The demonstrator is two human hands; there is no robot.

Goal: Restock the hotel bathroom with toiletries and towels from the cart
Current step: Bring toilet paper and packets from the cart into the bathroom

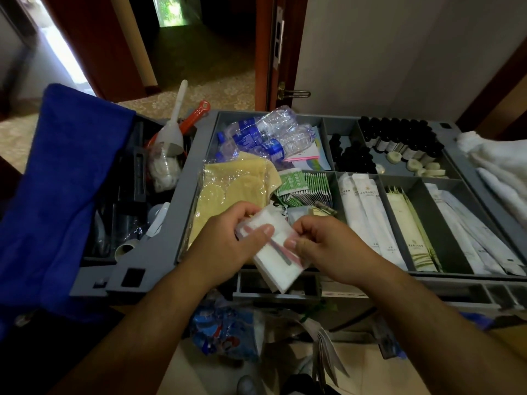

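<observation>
My left hand (228,240) and right hand (322,246) both pinch the little white packets (281,269) over the cart (195,158), I think to sort some out for the bathroom

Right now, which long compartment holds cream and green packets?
The middle compartment: its packets are cream, green-edged; left compartment and right compartment hold white ones.

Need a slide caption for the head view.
Left hand and right hand grip small white plastic packets above the grey compartmented cart tray.
</observation>
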